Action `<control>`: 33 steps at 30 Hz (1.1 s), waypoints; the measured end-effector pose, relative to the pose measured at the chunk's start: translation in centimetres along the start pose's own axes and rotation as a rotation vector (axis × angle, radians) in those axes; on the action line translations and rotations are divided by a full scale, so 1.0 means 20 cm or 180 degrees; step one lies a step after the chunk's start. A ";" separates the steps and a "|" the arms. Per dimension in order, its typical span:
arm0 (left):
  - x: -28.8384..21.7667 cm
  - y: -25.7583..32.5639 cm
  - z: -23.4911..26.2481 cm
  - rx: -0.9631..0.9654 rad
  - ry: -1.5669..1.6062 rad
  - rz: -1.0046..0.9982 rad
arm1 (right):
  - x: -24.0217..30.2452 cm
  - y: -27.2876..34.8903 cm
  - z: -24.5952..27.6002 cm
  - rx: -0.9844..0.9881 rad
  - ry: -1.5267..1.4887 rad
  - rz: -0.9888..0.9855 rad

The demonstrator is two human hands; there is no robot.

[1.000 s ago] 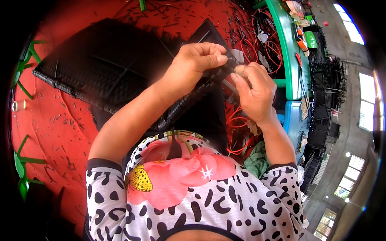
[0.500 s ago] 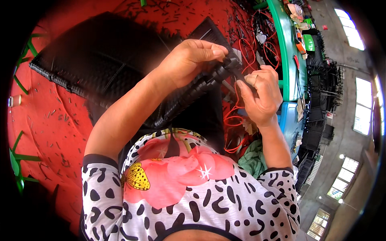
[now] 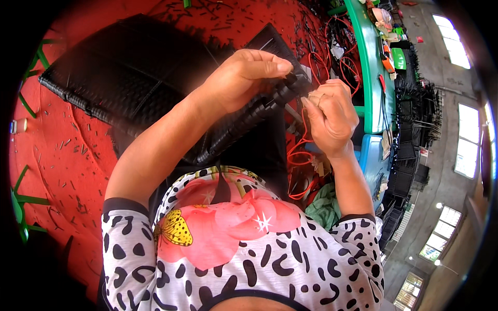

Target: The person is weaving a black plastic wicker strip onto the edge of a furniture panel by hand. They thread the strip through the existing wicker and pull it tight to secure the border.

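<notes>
A black woven wicker piece lies across my lap, its strip-wrapped edge slanting up to the right. At that edge's upper end my left hand is closed in a pinch. Whatever its fingertips hold is hidden behind them. My right hand is closed just to the right of the same end, its fingers curled round a flat black strip that runs to the wrapped edge. Most of the strip is covered by the fingers.
A broad dark wicker panel extends to the left over the red floor covering, which is strewn with black scraps. At right stand a green table and a blue surface. Red cords and a green cloth lie below.
My right hand has shifted slightly left and up, nearer the wrapped edge, and less of the strip shows. My left hand stays almost in place.
</notes>
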State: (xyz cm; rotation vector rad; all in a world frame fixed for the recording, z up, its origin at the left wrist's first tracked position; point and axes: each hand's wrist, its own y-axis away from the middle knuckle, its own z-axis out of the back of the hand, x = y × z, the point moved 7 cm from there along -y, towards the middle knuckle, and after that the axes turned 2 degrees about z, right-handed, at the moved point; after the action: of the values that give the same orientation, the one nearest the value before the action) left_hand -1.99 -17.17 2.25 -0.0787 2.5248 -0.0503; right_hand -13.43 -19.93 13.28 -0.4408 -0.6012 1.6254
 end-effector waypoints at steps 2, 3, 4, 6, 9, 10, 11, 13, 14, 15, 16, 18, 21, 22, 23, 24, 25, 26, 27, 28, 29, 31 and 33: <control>0.00 0.00 0.00 -0.0128 -0.0117 0.0139 | 0.00 0.00 -0.01 -0.0007 -0.0005 -0.0008; 0.00 0.00 0.01 -0.0133 -0.0117 0.0138 | -0.01 0.00 -0.01 -0.0024 -0.0038 -0.0052; 0.00 -0.01 0.01 -0.0147 -0.0168 0.0114 | -0.01 0.00 -0.01 -0.0038 -0.0070 -0.0096; -0.01 -0.02 0.02 -0.0167 -0.0215 0.0087 | -0.01 0.00 -0.01 -0.0020 -0.0125 -0.0141; -0.01 -0.01 0.02 -0.0115 -0.0150 0.0100 | -0.02 -0.01 -0.02 0.0011 -0.0209 -0.0156; -0.01 0.00 0.01 -0.0136 -0.0099 0.0111 | -0.02 -0.01 -0.03 0.0027 -0.0238 -0.0128; -0.01 0.00 0.01 -0.0159 -0.0048 0.0121 | -0.02 -0.02 -0.03 0.0033 -0.0240 -0.0130; 0.00 0.01 0.00 -0.0202 -0.0098 0.0117 | -0.01 -0.02 -0.03 0.0060 -0.0151 0.0023; 0.00 0.01 -0.01 -0.0242 -0.0153 0.0112 | -0.01 -0.02 -0.04 0.0068 -0.0156 0.0020; 0.01 0.01 -0.01 -0.0246 -0.0144 0.0115 | -0.01 -0.01 -0.03 -0.0017 -0.0264 -0.0009; 0.01 0.00 -0.02 -0.0136 0.0009 0.0083 | -0.02 0.00 -0.02 -0.0104 -0.0375 -0.0036; 0.02 0.00 -0.02 -0.0031 0.0170 0.0052 | 0.00 -0.01 0.00 -0.0122 -0.0417 -0.0096; 0.01 0.00 -0.01 0.0021 0.0230 0.0055 | -0.02 0.02 0.04 -0.0175 -0.0431 -0.0183; 0.01 0.00 -0.02 0.0015 0.0181 0.0098 | -0.03 0.05 0.04 -0.0153 -0.0277 -0.0251; 0.01 0.00 -0.02 0.0009 0.0131 0.0141 | -0.04 0.07 0.04 -0.0131 -0.0123 -0.0319; 0.02 0.00 -0.02 0.0009 0.0138 0.0139 | -0.04 0.08 0.04 -0.0137 -0.0152 -0.0353; 0.02 0.00 -0.02 0.0045 0.0249 0.0115 | -0.04 0.07 0.03 -0.0133 -0.0149 -0.0356; 0.02 0.00 -0.02 0.0081 0.0359 0.0092 | -0.04 0.05 0.03 -0.0134 -0.0145 -0.0404; 0.02 0.00 -0.02 0.0086 0.0362 0.0095 | -0.05 0.04 0.03 -0.0137 -0.0140 -0.0452; 0.02 0.01 -0.02 0.0078 0.0372 0.0069 | -0.05 0.04 0.02 -0.0135 -0.0144 -0.0448; 0.02 0.01 -0.02 0.0072 0.0383 0.0043 | -0.05 0.03 0.02 -0.0157 -0.0187 -0.0462; 0.02 0.02 -0.02 0.0074 0.0418 0.0035 | -0.05 0.02 0.01 -0.0176 -0.0239 -0.0473; 0.03 0.03 -0.03 0.0069 0.0452 0.0030 | -0.06 0.02 0.00 -0.0163 -0.0283 -0.0537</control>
State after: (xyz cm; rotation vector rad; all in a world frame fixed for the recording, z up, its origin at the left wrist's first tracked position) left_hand -2.79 -16.63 2.38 -0.0561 2.6659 -0.0823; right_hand -13.52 -21.09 12.89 -0.3470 -0.7290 1.4770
